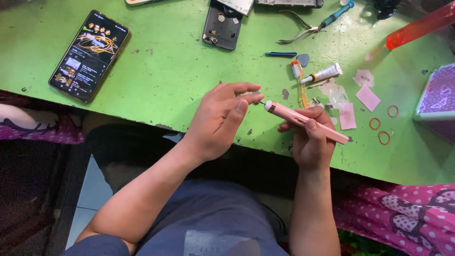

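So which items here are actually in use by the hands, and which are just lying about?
In use:
- pink pen-shaped driver, held in right hand
- its tip, pinched by left hand

Lying about:
- lit phone
- opened phone back
- tweezers
- toothbrush
- glue tube
- rubber bands
- green table

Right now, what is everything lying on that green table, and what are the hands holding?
Table: one, green, scuffed, across the top.
Smartphone: one, black, screen lit, far left.
Opened phone: one, dark, insides showing, top centre.
Tweezers: one, metal, top centre-right.
Screwdriver: one, blue handle, beside the tweezers.
Toothbrush: one, yellow handle, above the right hand.
Glue tube: one, white, next to the toothbrush.
Rubber bands: three, red, right.
Paper scraps: several, pink, right.
Left hand: pinching something small, hidden by its fingers.
Right hand: gripping a pink pen-shaped tool.
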